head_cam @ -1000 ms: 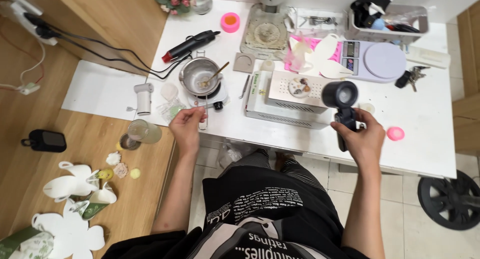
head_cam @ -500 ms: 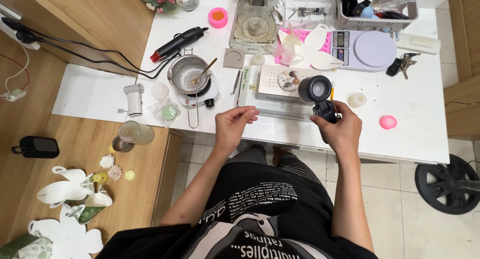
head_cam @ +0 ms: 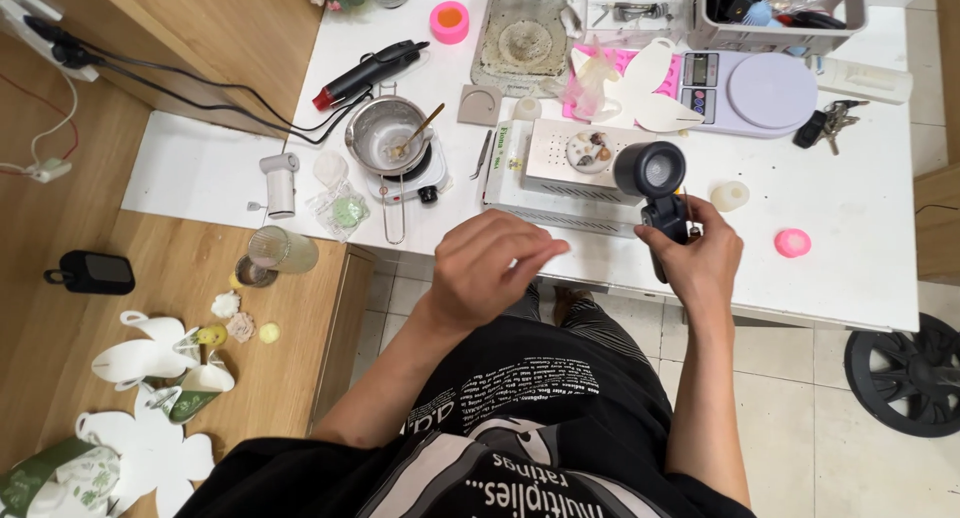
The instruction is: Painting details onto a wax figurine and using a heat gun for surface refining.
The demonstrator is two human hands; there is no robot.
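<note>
My right hand (head_cam: 700, 263) grips the handle of a black heat gun (head_cam: 655, 183), its round nozzle turned up toward the camera, just in front of a white box-shaped appliance (head_cam: 560, 173) that has a small round mould with bits in it (head_cam: 588, 151) on top. My left hand (head_cam: 490, 266) hovers over the table's near edge, to the left of the heat gun, with fingers loosely curled and nothing visible in them. Both hands are above the white table (head_cam: 850, 248).
On the table: a metal pot with a spoon on a small hot plate (head_cam: 392, 143), a second black heat tool with a red tip (head_cam: 365, 73), a digital scale (head_cam: 750, 88), keys (head_cam: 825, 126), pink round moulds (head_cam: 792, 242), a grey tray (head_cam: 780, 8). Paper cut-outs (head_cam: 150, 358) and a glass (head_cam: 275, 250) lie on the wooden surface at left. A wheel (head_cam: 905, 378) stands at right.
My left hand has drawn back from the items near the hot plate to the table's near edge, toward the heat gun. The right hand keeps holding the heat gun.
</note>
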